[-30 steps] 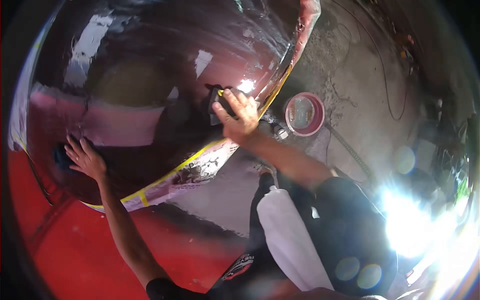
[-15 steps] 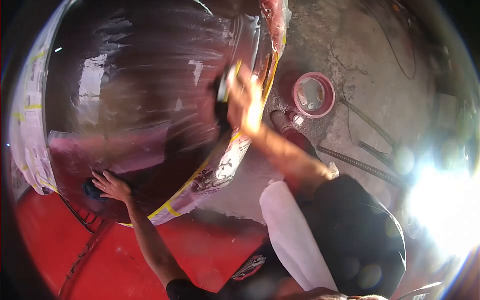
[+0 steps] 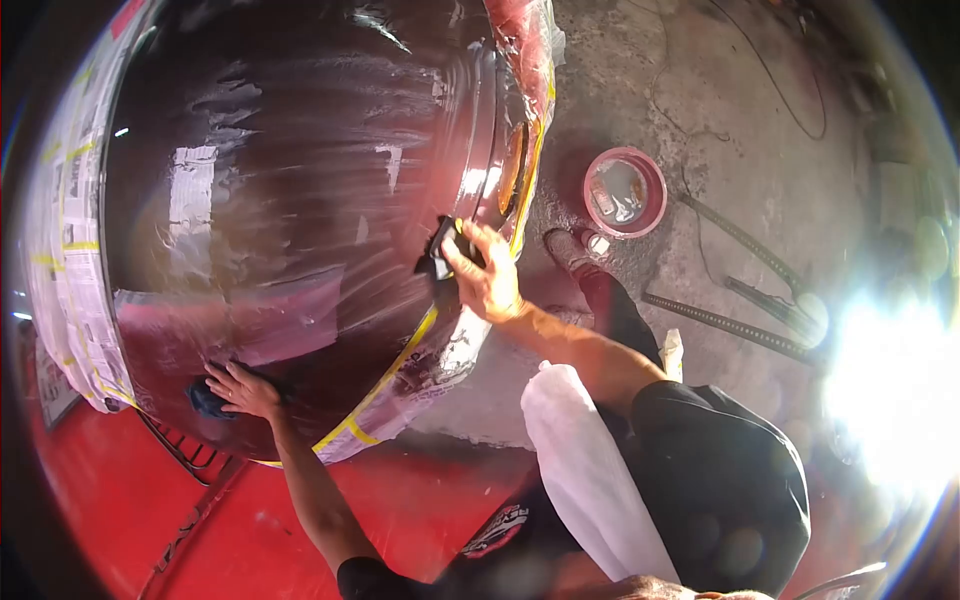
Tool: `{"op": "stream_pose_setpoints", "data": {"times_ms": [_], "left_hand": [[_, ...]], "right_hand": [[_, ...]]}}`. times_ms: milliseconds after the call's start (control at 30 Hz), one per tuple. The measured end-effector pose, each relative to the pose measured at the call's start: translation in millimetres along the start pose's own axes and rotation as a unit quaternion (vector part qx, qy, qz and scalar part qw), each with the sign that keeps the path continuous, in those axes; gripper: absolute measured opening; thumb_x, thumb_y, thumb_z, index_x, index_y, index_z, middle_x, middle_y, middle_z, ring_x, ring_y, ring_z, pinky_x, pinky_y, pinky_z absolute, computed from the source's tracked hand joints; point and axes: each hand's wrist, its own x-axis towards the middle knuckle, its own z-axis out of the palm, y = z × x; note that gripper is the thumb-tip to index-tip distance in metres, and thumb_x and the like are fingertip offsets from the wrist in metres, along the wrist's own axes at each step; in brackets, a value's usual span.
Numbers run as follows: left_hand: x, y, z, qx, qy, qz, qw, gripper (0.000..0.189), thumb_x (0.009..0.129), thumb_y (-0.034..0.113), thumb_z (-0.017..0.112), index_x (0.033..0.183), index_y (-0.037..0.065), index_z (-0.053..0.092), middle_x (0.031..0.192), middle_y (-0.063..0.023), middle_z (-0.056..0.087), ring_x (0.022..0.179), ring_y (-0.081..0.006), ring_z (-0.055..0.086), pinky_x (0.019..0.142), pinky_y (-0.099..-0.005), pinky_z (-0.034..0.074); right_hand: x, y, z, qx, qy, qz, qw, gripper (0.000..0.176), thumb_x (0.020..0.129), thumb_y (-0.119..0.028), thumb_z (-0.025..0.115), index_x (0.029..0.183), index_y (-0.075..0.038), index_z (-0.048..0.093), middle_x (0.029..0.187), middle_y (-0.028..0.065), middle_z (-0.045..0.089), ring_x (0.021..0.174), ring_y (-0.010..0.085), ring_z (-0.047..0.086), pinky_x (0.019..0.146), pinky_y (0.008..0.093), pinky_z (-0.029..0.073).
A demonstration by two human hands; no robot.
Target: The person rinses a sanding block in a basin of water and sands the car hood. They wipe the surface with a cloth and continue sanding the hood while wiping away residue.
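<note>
A dark, wet-looking car panel (image 3: 270, 200) with pale streaks fills the upper left. My right hand (image 3: 487, 275) is closed around a piece of black sandpaper (image 3: 438, 250), pressed near the panel's right edge; a yellow bit shows by the fingers, and what backs the sheet is hidden. Lower on the panel, my left hand (image 3: 245, 390) lies flat with fingers spread, partly over a dark blue cloth (image 3: 208, 400). Masking paper with yellow tape (image 3: 385, 400) lines the panel's edge beside my right forearm.
On the concrete floor stands a pink bucket (image 3: 655, 205) with liquid and objects inside. Perforated metal strips (image 3: 725, 325) lie to its right. A red surface (image 3: 400, 510) spans the bottom, and a bright light (image 3: 895, 390) glares at right.
My right hand with the sandpaper has moved down along the panel's right edge. My left hand and the cloth appear slightly farther right and lower as the view shifts.
</note>
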Motion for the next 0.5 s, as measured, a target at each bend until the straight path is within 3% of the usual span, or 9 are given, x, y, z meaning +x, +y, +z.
{"op": "stream_pose_setpoints", "data": {"times_ms": [33, 67, 100, 133, 200, 267, 300, 367, 500], "left_hand": [[2.8, 0.4, -0.8, -0.001, 0.003, 0.002, 1.0, 0.064, 0.106, 0.055, 0.03, 0.161, 0.023, 0.028, 0.167, -0.0181, 0.023, 0.155, -0.0349, 0.017, 0.119, -0.0666, 0.004], [3.4, 4.9, -2.6, -0.004, 0.004, -0.001, 1.0, 0.064, 0.106, 0.055, 0.03, 0.161, 0.023, 0.028, 0.167, -0.0181, 0.023, 0.155, -0.0351, 0.017, 0.119, -0.0665, 0.004], [-0.5, 4.2, -3.9, -0.002, 0.0, -0.005, 1.0, 0.064, 0.106, 0.055, 0.03, 0.161, 0.023, 0.028, 0.166, -0.0182, 0.023, 0.155, -0.0352, 0.017, 0.119, -0.0664, 0.004], [-0.9, 0.9, -0.6, 0.001, -0.004, -0.002, 1.0, 0.064, 0.106, 0.055, 0.03, 0.161, 0.023, 0.028, 0.166, -0.0182, 0.023, 0.155, -0.0352, 0.017, 0.119, -0.0664, 0.004], [0.6, -4.5, 0.7, -0.008, 0.001, -0.003, 1.0, 0.063, 0.106, 0.054, 0.029, 0.161, 0.023, 0.028, 0.167, -0.0181, 0.023, 0.155, -0.0351, 0.017, 0.119, -0.0662, 0.004], [-1.0, 0.5, -1.1, -0.007, 0.001, -0.009, 1.0, 0.063, 0.106, 0.054, 0.029, 0.161, 0.023, 0.028, 0.167, -0.018, 0.023, 0.155, -0.0351, 0.017, 0.119, -0.0662, 0.004], [-1.6, 3.5, -3.3, -0.002, -0.003, -0.009, 1.0, 0.063, 0.106, 0.054, 0.029, 0.161, 0.023, 0.028, 0.167, -0.018, 0.022, 0.155, -0.0352, 0.017, 0.119, -0.0661, 0.004], [-1.0, 1.4, -3.0, -0.003, -0.003, -0.01, 1.0, 0.063, 0.106, 0.054, 0.029, 0.161, 0.023, 0.028, 0.167, -0.0179, 0.022, 0.155, -0.035, 0.017, 0.119, -0.066, 0.004], [-0.7, 0.6, -2.4, 0.004, -0.006, -0.01, 1.0, 0.063, 0.106, 0.054, 0.03, 0.161, 0.022, 0.029, 0.167, -0.0174, 0.022, 0.155, -0.0348, 0.018, 0.119, -0.0657, 0.004]], "right_hand": [[4.0, 28.0, 33.9, 0.338, 0.001, 0.32, 0.885, 0.035, 0.093, -0.005, 0.069, 0.127, 0.0, 0.063, 0.117, 0.0133, 0.064, 0.115, 0.0257, 0.06, 0.104, 0.0424, 0.045], [59.4, 44.9, 33.8, 0.405, 0.137, 0.344, 0.836, 0.034, 0.096, -0.014, 0.067, 0.127, 0.0, 0.063, 0.112, 0.0132, 0.065, 0.111, 0.0284, 0.061, 0.1, 0.0409, 0.047], [104.3, 82.0, 18.2, 0.082, 0.041, 0.203, 0.975, 0.036, 0.096, -0.016, 0.065, 0.127, 0.001, 0.063, 0.113, 0.0185, 0.065, 0.11, 0.0344, 0.062, 0.097, 0.0419, 0.048], [149.7, 129.9, 21.8, -0.148, -0.005, 0.113, 0.983, 0.041, 0.091, -0.012, 0.063, 0.13, 0.001, 0.061, 0.114, 0.0225, 0.065, 0.107, 0.0373, 0.062, 0.092, 0.0428, 0.05], [189.4, 140.9, 28.7, -0.133, 0.105, 0.06, 0.984, 0.047, 0.084, -0.007, 0.062, 0.13, 0.002, 0.061, 0.114, 0.0267, 0.065, 0.105, 0.0418, 0.062, 0.091, 0.0451, 0.051], [128.8, 105.6, 27.3, -0.094, 0.086, 0.113, 0.985, 0.044, 0.087, -0.01, 0.063, 0.13, -0.001, 0.063, 0.124, 0.0253, 0.063, 0.113, 0.0423, 0.059, 0.099, 0.0483, 0.048], [88.0, 73.1, 24.9, -0.014, 0.164, 0.038, 0.986, 0.04, 0.087, 0.001, 0.066, 0.127, -0.003, 0.067, 0.132, 0.0259, 0.06, 0.123, 0.0399, 0.06, 0.103, 0.0446, 0.05], [41.5, 7.9, -3.2, -0.006, 0.068, 0.037, 0.997, 0.048, 0.084, 0.008, 0.066, 0.131, -0.007, 0.066, 0.134, 0.0219, 0.06, 0.127, 0.0409, 0.057, 0.111, 0.0506, 0.043], [125.7, 85.9, 16.6, -0.039, 0.054, 0.081, 0.994, 0.042, 0.085, -0.003, 0.066, 0.126, -0.008, 0.07, 0.13, 0.0245, 0.062, 0.119, 0.0439, 0.06, 0.102, 0.0511, 0.048]]}}
